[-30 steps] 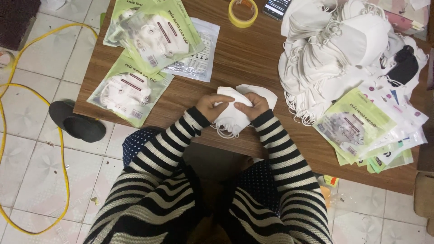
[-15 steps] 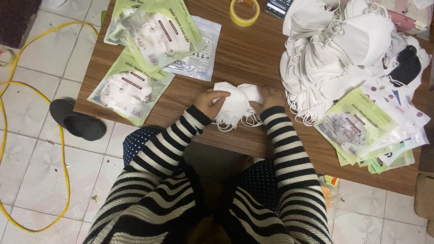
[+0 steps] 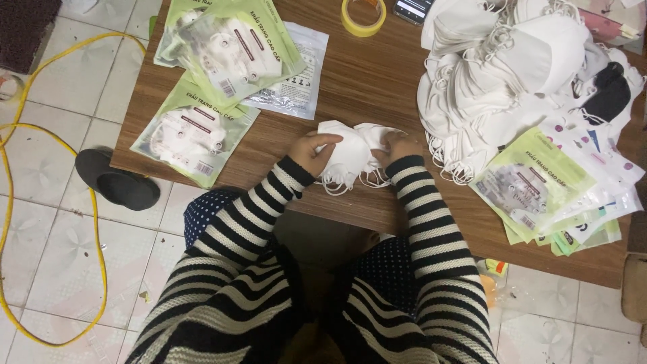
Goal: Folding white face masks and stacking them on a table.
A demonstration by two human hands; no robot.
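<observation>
A small stack of white face masks lies on the brown wooden table near its front edge. My left hand grips the stack's left side, thumb on top. My right hand holds the stack's right end, fingers curled over it. Elastic ear loops hang from the stack toward me. Both arms wear black and white striped sleeves.
A big heap of loose white masks fills the table's right. Empty green and clear bags lie below the heap. Filled mask packets sit at left. A yellow tape roll is at the back. A black slipper and yellow cable lie on the tiled floor.
Both hands have carried the mask stack a little farther from me onto the table and spread apart along it. The camera view has shifted slightly.
</observation>
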